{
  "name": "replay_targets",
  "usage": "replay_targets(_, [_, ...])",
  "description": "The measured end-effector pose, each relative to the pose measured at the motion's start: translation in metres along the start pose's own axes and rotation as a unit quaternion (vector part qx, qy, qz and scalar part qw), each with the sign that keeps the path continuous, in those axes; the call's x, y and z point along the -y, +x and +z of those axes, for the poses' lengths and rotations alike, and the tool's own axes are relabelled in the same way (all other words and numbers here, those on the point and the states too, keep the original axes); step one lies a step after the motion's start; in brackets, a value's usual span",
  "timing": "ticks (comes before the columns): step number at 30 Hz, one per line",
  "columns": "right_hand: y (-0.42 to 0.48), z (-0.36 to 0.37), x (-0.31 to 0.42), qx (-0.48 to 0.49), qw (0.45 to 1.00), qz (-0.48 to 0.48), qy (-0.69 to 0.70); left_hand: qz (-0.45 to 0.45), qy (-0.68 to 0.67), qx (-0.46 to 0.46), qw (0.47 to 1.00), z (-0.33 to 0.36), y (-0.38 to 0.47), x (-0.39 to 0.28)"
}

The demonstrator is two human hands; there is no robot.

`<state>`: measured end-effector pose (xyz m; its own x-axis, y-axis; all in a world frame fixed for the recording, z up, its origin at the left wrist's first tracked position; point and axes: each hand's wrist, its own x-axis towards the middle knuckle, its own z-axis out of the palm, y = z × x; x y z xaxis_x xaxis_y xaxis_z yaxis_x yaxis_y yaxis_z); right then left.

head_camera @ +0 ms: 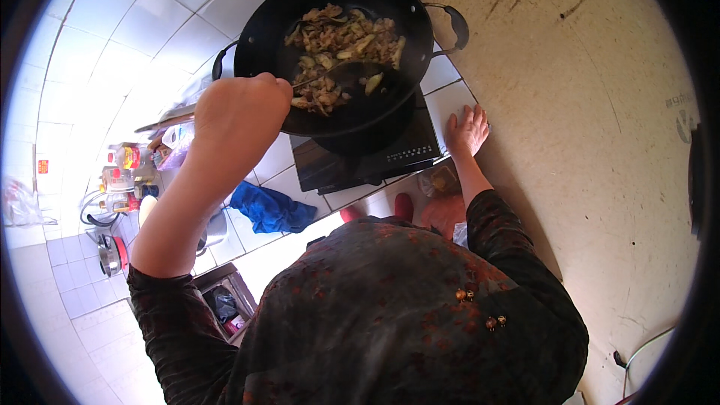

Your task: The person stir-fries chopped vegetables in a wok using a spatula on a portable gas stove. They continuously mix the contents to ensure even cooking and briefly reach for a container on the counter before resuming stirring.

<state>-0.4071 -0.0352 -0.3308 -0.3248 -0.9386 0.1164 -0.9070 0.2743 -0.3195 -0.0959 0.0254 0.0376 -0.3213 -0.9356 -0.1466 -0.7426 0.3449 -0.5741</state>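
Observation:
My left hand (244, 107) is closed around the handle of a cooking turner (315, 80), whose metal shaft reaches into a black two-handled wok (259, 39); its dark head is hard to make out against the pan. Chopped food (343, 39), browned pieces with pale green slices, lies in the wok. Beneath the wok is a black glass induction cooker (360, 166) on white tiles. My right hand (468, 130) rests on the tiled counter beside the wall, fingers apart and holding nothing, to the right of the cooker.
A blue cloth (273, 208) lies on the counter left of the cooker. Bottles (119, 177) and a plastic bag (179, 143) stand farther left, with a red-rimmed pot (112, 255) beyond. A bare wall (562, 95) bounds the right side. An open drawer or box (225, 301) is at lower left.

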Motion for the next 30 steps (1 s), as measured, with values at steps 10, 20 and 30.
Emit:
replay_targets(10, [0.001, -0.003, 0.002, -0.002, 1.0, -0.002, 0.0, -0.094, -0.177, 0.052, 0.978, 0.016, 0.01, -0.002])
replay_targets(20, [0.0, -0.001, 0.001, -0.007, 1.0, 0.001, -0.001, -0.102, -0.053, -0.044, 0.992, 0.034, -0.022, 0.02])
replay_targets(30, [0.0, 0.0, 0.002, -0.008, 1.0, -0.001, 0.0, -0.018, 0.002, -0.073, 0.997, 0.045, -0.032, -0.014])
